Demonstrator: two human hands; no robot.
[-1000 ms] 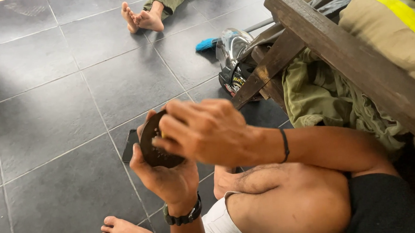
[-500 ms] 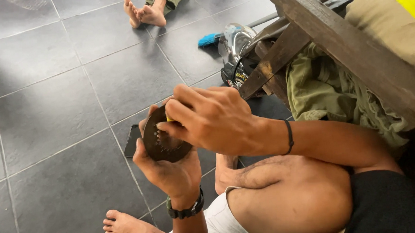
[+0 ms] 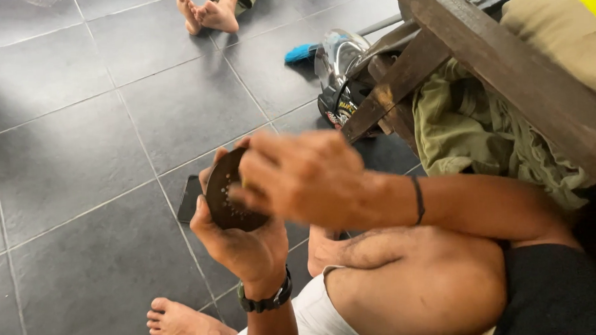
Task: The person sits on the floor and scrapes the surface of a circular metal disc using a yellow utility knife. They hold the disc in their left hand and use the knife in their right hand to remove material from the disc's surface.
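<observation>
My left hand (image 3: 242, 244) holds a dark round metal disc (image 3: 226, 193) with several small holes, its face turned up toward me. My right hand (image 3: 305, 177) lies over the disc's right side, fingers curled against it and blurred by motion. Whatever the right fingers pinch is hidden. A black watch sits on my left wrist (image 3: 267, 300) and a thin black band on my right wrist (image 3: 418, 200). I sit on the floor with my bare knee (image 3: 413, 297) just below the hands.
A dark phone (image 3: 189, 199) lies on the grey tiled floor (image 3: 67, 166) beside the disc. A motorcycle helmet (image 3: 339, 70) rests under a slanted wooden frame (image 3: 511, 75) draped with olive cloth (image 3: 466, 131). Another person's bare feet (image 3: 205, 12) are at the top. My foot (image 3: 180, 326) is below.
The view has shifted slightly down and right. My right hand has slid across the disc's face and is now blurred; my left hand keeps the disc in the same grip.
</observation>
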